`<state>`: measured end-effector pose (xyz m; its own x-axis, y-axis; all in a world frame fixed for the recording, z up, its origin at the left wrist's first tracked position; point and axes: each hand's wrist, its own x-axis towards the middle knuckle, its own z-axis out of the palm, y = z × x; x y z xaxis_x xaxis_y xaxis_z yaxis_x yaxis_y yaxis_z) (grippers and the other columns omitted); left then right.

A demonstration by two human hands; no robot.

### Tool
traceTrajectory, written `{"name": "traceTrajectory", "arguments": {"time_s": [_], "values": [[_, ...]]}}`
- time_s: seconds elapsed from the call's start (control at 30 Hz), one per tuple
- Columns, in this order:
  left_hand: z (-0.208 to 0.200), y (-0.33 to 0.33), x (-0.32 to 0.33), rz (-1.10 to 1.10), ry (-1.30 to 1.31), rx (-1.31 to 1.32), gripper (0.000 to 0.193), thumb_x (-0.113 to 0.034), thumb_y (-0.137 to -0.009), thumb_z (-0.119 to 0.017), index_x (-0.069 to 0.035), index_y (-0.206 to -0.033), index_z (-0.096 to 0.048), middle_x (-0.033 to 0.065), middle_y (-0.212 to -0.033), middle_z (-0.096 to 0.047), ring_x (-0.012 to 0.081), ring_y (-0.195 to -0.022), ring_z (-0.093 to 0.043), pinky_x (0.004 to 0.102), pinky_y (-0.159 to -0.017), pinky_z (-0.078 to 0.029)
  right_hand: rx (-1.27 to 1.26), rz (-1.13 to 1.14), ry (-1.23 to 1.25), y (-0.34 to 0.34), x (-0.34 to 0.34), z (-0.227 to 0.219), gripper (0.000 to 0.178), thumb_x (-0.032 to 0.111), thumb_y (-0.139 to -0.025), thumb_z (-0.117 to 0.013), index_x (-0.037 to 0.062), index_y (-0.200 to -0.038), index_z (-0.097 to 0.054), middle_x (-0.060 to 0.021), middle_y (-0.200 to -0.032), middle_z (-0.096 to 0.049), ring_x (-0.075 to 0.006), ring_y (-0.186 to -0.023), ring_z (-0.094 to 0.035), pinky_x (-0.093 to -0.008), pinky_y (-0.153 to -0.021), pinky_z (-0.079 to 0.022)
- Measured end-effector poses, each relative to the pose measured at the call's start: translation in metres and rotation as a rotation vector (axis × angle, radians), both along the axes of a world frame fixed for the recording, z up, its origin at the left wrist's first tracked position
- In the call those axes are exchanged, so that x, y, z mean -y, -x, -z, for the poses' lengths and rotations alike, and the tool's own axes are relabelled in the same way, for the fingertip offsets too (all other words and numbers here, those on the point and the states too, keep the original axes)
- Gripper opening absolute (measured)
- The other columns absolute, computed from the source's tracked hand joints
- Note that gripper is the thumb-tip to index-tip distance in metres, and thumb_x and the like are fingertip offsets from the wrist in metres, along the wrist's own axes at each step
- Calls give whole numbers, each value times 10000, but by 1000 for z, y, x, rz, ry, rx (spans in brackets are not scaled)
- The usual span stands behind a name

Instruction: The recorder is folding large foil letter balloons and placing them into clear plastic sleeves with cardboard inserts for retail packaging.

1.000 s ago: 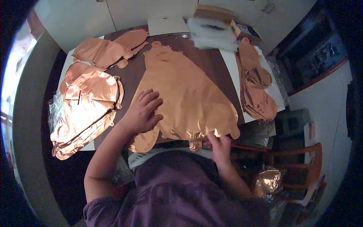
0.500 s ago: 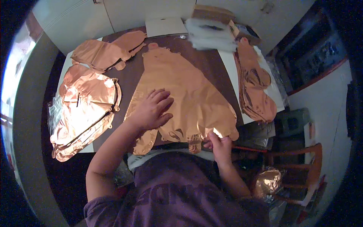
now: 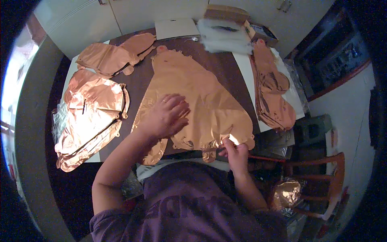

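A large, flat, uninflated copper-coloured foil balloon (image 3: 193, 92) lies across the middle of the table. Its narrow end points to the far side, and its wide end hangs at the near edge. My left hand (image 3: 171, 117) is over its left-centre part, fingers apart and holding nothing; whether the palm presses on the foil I cannot tell. At the near edge, right of a small rounded tab (image 3: 208, 156), my right hand (image 3: 236, 155) is closed, with thumb and fingers pinching the foil. The fingertips are partly hidden.
Stacks of similar flat foil balloons lie at left (image 3: 92, 105), far left (image 3: 102, 58) and right (image 3: 274, 88). Clear plastic bags (image 3: 225, 36) and an open small box (image 3: 260, 32) sit at the back. A wooden chair (image 3: 314, 163) stands to the right.
My left hand has slid slightly to the right over the foil. My right hand keeps its pinch at the near edge, almost unmoved.
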<state>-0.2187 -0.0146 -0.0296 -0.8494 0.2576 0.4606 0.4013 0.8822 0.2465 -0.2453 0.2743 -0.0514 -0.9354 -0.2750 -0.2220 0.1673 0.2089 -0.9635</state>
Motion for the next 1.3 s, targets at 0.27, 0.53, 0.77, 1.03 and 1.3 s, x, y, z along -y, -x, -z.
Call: {"name": "traceTrajectory", "arguments": {"time_s": [0.27, 0.53, 0.77, 1.03, 1.3], "values": [[11, 22, -20, 228, -204, 20, 336, -129, -736, -719, -35, -1044, -624, 159, -1102, -586, 381, -1065, -553, 476, -915, -464, 2, 24, -32, 6, -1, -8, 268, 228, -916, -617, -34, -959, -655, -47, -735, -668, -125, -510, -616, -259, -435, -478], [18, 24, -23, 156, -87, 90, 474, -174, -808, -640, -52, -1254, -534, 199, -1265, -508, 391, -1208, -457, 494, -1031, -373, -358, 60, -277, 5, 4, -5, 273, 260, -878, -662, -4, -944, -683, -120, -766, -690, -207, -612, -663, -351, -544, -505], [28, 24, -19, 68, 89, 124, 624, -324, -776, -618, -69, -1330, -484, 154, -1334, -468, 348, -1290, -392, 497, -1122, -267, -1234, -329, -467, -14, 26, -23, 294, 148, -730, -728, 36, -993, -660, -74, -1024, -643, -243, -961, -604, -454, -892, -436], [27, 23, -14, 121, -8, 167, 733, -372, -723, -606, -79, -1374, -439, 142, -1380, -430, 334, -1326, -351, 501, -1124, -245, -959, -701, -109, 27, 17, -43, 172, 55, -783, -673, 36, -953, -687, -96, -891, -695, -278, -862, -662, -423, -909, -462], [35, 29, -15, 125, 44, 73, 698, -380, -744, -584, -84, -1363, -457, 139, -1393, -430, 341, -1328, -353, 492, -1124, -248, -1145, -635, -605, 64, 32, -21, 430, 205, -838, -647, 72, -1243, -589, -118, -1330, -513, -306, -1219, -474, -476, -1064, -320]]}}
